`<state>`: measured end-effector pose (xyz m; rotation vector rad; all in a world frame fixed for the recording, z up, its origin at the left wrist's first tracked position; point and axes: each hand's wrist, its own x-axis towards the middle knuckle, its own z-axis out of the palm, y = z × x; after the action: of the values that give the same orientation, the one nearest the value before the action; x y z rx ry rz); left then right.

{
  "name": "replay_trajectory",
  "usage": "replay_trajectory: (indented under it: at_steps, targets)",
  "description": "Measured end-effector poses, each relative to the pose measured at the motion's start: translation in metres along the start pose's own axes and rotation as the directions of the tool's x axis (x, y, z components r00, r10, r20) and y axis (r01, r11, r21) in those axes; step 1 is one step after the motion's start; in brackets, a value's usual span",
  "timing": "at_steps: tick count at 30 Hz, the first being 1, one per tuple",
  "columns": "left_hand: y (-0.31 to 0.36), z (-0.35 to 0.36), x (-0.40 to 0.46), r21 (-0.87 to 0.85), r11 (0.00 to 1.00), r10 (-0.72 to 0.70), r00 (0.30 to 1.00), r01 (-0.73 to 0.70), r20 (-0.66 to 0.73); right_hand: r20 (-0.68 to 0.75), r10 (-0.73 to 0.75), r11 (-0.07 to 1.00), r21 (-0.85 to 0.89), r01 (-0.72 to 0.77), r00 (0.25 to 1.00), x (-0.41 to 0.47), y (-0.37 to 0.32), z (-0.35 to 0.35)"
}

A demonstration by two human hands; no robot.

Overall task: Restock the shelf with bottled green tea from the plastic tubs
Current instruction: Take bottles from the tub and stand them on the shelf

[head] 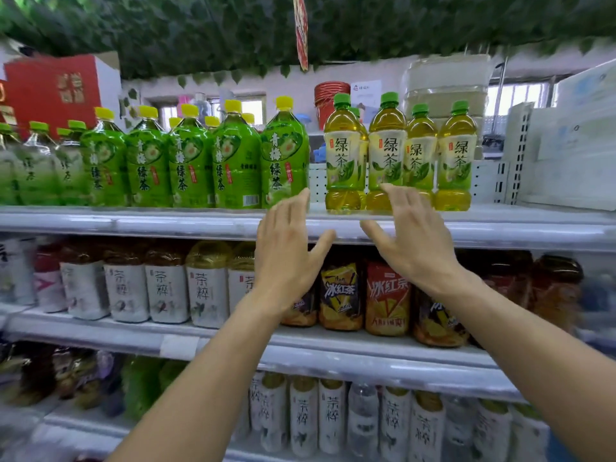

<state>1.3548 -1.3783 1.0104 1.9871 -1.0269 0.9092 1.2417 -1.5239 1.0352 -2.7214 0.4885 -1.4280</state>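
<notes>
Your left hand (pixel 286 258) and right hand (pixel 411 241) hang flat before the top shelf (pixel 166 223), fingers straight and spread, holding nothing. Just beyond them, four rounded clear-plastic green tea bottles (pixel 396 155) with glossy pale labels stand upright on the smooth white shelf.

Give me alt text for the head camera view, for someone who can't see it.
Two open, empty hands, left hand and right hand, reach toward green tea bottles with green caps on the top shelf. Bright green yellow-capped bottles stand to their left; other bottled drinks fill the lower shelves.
</notes>
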Motion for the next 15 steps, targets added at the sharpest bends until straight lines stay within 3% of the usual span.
replay_trajectory:
  at_steps: [5,15]
  targets:
    - [-0.036,-0.035,-0.068,0.14,0.99,0.035,0.997,-0.025,-0.065,-0.031,-0.135,0.991,0.01,0.135,0.99,-0.054,-0.043,0.014]
    - [-0.173,-0.182,-0.206,0.316,0.943,-0.144,0.985,0.108,0.092,0.133,-0.195,0.962,0.221,0.163,0.972,-0.158,-0.231,0.082]
